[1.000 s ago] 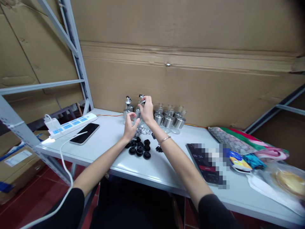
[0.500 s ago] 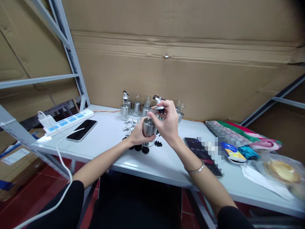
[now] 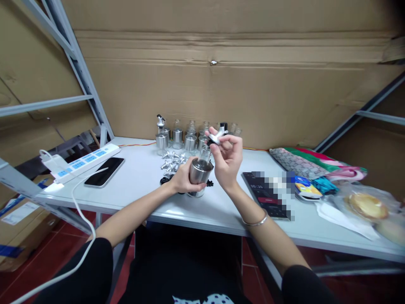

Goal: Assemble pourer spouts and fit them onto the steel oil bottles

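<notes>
- The bottle [image 3: 200,170] is in front of the table's [image 3: 218,213] pile of silver parts [image 3: 172,162], towards the person's right; whether its base touches the table is unclear.
- Left grip [image 3: 183,177]: wrapped around the bottle's metal sleeve, clamped on it.
- Right grip [image 3: 228,162]: fingertips pinched on the pourer [image 3: 217,138], above and to the right of that pile.
- Likely handling: the bottle seems stiff and fairly light; its smooth metal could slip and its glass chip, so the sleeve, held low, looks the surest hold. The small, rigid pourer suits a fingertip pinch around its silver body.
- Looks: the bottle has clear glass at neck and base, with a shiny band between; the pourer is silver with black ends.
</notes>
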`<state>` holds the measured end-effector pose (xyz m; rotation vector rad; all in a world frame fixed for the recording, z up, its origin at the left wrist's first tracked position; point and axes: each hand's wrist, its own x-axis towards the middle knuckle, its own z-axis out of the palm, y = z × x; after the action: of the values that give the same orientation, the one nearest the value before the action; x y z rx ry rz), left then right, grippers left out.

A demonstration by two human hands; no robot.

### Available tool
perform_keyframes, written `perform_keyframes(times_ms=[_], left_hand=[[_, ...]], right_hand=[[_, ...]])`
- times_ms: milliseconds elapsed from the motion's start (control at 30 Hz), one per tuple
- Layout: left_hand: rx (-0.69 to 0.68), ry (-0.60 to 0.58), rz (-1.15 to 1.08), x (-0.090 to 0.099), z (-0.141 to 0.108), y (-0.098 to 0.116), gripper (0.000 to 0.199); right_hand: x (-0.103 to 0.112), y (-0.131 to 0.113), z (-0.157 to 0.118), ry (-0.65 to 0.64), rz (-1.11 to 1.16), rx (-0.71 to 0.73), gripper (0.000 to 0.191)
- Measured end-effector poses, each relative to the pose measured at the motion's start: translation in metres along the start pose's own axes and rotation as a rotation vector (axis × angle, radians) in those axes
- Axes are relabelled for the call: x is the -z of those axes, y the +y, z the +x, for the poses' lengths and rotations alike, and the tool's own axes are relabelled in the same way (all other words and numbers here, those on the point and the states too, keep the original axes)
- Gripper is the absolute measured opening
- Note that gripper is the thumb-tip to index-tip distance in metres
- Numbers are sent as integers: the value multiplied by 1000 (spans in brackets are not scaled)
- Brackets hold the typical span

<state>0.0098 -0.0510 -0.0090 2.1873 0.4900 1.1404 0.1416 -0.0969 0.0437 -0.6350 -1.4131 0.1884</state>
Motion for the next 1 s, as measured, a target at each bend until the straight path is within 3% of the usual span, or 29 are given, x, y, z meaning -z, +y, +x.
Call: perform_keyframes(times_ms=[167,333,567,767,1000], left_hand=[[44,1,17,1,-1,0,63],[51,6,28,0,-1,0,63],[-23,28,24,-2,1,-5,63],[-37,-4,7,-3,1,-9,70],[-30,-26,13,-5,2,-13,72]], right_hand=[[2,8,-5,-78,-35,35,14],[5,13,-9,-67,-84,36,17],[-9,21,-20,-68,28,106,40],[-17,21,-25,9,118,5,36],[-13,29,-26,94,-32,-12,22]])
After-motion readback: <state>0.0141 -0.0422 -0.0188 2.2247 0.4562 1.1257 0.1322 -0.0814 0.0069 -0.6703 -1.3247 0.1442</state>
